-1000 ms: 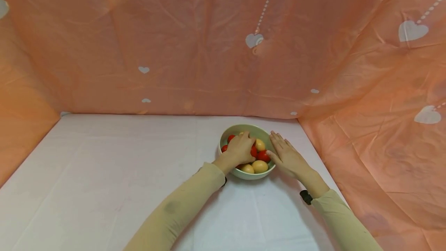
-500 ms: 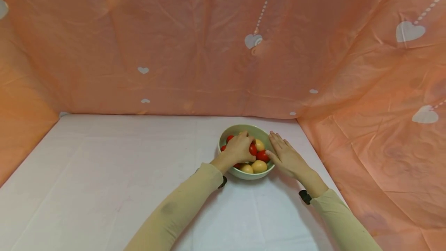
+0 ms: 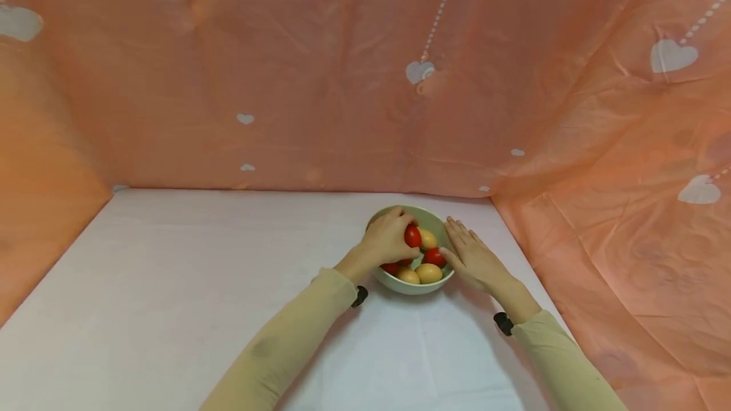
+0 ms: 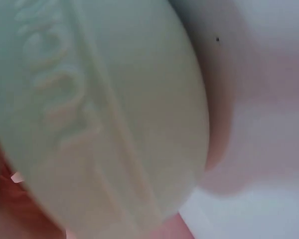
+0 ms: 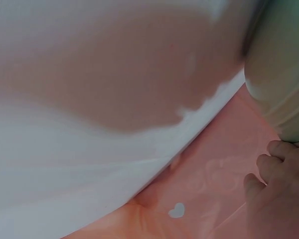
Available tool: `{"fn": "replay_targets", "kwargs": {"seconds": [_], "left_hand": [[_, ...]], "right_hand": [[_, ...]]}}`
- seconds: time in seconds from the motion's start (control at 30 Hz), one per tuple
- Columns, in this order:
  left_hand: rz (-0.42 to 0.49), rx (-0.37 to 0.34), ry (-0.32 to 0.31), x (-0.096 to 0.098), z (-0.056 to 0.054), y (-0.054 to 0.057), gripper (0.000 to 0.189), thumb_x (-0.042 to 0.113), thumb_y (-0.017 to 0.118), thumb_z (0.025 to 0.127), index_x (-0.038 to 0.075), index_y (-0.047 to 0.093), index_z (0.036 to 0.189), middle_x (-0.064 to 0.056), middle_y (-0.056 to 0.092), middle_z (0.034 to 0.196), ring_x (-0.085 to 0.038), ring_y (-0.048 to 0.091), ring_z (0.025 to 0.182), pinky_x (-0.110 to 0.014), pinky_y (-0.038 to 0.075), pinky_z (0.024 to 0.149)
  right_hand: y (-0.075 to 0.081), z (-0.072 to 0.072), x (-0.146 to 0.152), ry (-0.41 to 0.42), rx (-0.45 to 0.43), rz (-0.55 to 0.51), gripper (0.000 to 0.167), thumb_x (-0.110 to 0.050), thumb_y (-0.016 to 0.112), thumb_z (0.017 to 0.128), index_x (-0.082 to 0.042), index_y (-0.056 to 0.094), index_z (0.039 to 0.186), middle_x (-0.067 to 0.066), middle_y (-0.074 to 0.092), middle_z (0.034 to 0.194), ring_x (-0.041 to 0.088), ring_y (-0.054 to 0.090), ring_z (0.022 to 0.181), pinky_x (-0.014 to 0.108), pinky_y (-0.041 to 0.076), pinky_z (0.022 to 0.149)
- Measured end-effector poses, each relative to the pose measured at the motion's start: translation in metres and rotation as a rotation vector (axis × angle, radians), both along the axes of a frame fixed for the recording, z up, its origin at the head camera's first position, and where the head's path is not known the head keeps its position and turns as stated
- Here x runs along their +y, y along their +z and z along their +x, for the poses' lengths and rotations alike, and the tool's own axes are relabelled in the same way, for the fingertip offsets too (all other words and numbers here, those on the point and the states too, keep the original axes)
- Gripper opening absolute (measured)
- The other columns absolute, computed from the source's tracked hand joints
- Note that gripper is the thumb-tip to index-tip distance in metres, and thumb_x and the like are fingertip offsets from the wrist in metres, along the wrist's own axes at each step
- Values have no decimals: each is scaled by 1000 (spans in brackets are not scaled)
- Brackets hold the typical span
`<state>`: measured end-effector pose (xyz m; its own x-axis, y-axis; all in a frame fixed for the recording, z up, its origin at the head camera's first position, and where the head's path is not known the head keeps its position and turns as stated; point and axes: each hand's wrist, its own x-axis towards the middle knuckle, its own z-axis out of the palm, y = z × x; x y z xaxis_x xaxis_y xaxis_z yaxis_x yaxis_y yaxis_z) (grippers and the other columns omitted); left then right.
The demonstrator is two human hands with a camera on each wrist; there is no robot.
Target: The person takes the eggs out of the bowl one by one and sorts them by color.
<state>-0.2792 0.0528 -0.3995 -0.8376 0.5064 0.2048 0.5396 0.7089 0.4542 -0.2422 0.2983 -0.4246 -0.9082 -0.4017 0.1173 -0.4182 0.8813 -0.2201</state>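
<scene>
A pale green bowl (image 3: 414, 288) stands toward the back right of the white table, with red and tan egg-shaped pieces inside. Over its left side, my left hand (image 3: 388, 240) curls its fingers and thumb around a red egg (image 3: 412, 235). Below that hand lie more red eggs and a tan egg (image 3: 428, 273); part of the contents is hidden by the hand. My right hand (image 3: 475, 261) rests against the bowl's right rim, its fingers straight. The left wrist view is filled by the bowl's outer wall (image 4: 154, 114) with raised lettering. In the right wrist view, fingertips (image 5: 279, 149) touch the bowl.
A white cloth covers the table (image 3: 200, 284). Orange sheeting (image 3: 331, 94) printed with white hearts hangs behind it and along both sides. The table's right edge runs close beside my right forearm.
My left hand has shifted slightly left and up with the red egg, showing more of it and of the bowl's inside. The right hand stays at the rim. The head view has shifted a little.
</scene>
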Motion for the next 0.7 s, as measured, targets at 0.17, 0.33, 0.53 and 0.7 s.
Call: {"fn": "replay_targets", "kwargs": {"seconds": [0.17, 0.33, 0.53, 0.7], "left_hand": [[119, -1, 3, -18, 8, 7, 55, 29, 83, 77, 14, 70, 128, -5, 60, 130, -23, 65, 108, -39, 56, 91], [221, -4, 8, -42, 16, 16, 55, 25, 83, 76, 12, 70, 128, -4, 59, 129, -22, 65, 108, -40, 57, 90], [309, 50, 31, -81, 27, 25, 49, 23, 85, 76, 13, 71, 122, -2, 61, 126, -25, 63, 110, -43, 54, 91], [354, 128, 39, -120, 33, 26, 46, 20, 86, 76, 12, 72, 119, -1, 62, 124, -22, 63, 109, -41, 55, 92]], "right_hand": [[-1, 1, 0, 0, -8, -9, 70, -40, 40, 112, 8, 24, 161, 24, 20, 169, 44, 18, 156, 60, 16, 125], [-1, 1, 0, 11, 0, -27, 70, -39, 43, 112, 10, 25, 159, 26, 22, 168, 46, 20, 155, 62, 18, 124], [-2, 3, -1, 12, 12, -52, 70, -37, 43, 112, 11, 25, 159, 27, 23, 167, 48, 21, 154, 64, 18, 123], [-4, 3, -2, 9, 18, -57, 70, -37, 44, 111, 11, 26, 159, 27, 24, 167, 48, 22, 154, 64, 19, 122]]}}
